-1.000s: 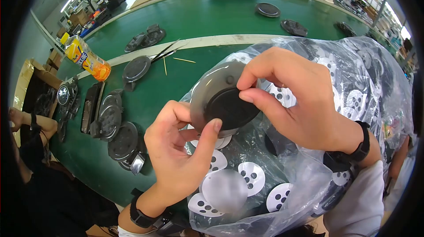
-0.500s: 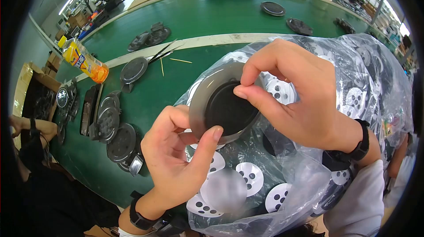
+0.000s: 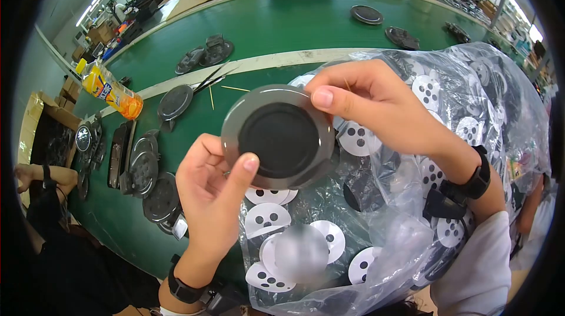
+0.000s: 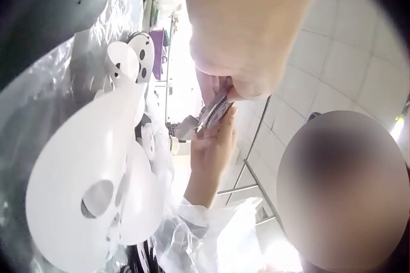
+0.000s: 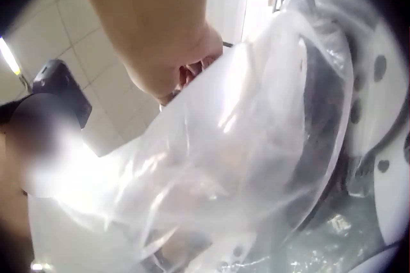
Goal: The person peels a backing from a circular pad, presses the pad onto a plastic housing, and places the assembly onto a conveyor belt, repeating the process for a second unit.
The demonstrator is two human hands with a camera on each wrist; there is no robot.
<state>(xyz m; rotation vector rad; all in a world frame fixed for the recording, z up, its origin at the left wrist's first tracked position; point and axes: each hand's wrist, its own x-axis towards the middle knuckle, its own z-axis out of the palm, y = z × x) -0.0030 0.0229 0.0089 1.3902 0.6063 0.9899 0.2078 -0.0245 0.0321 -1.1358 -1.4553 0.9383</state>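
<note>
Both hands hold up a round disc [image 3: 279,139] with a glossy grey see-through rim and a matte black centre, its face towards the head camera. My left hand [image 3: 212,192] pinches its lower left rim, thumb on the front and fingers behind. At the upper right rim, my right hand [image 3: 376,104] grips it with the thumb in front. A thin tan stick [image 3: 348,84] shows among the right fingers. Edge-on, the disc [image 4: 216,112] appears between the hands in the left wrist view. Plastic film covers part of the right wrist view, hiding the right fingertips.
Below lies a clear plastic bag [image 3: 406,239] with several white perforated discs [image 3: 268,219]. Dark round parts [image 3: 162,198] line the left side, near an orange drink bottle [image 3: 112,92]. Tweezers [image 3: 213,76] and thin wooden sticks [image 3: 212,98] lie behind. Another person's arm [image 3: 59,178] is at left.
The disc has moved left and turned to face the camera more squarely. My right thumb and fingers have shifted from the inner black part to the rim. My left hand keeps its hold.
</note>
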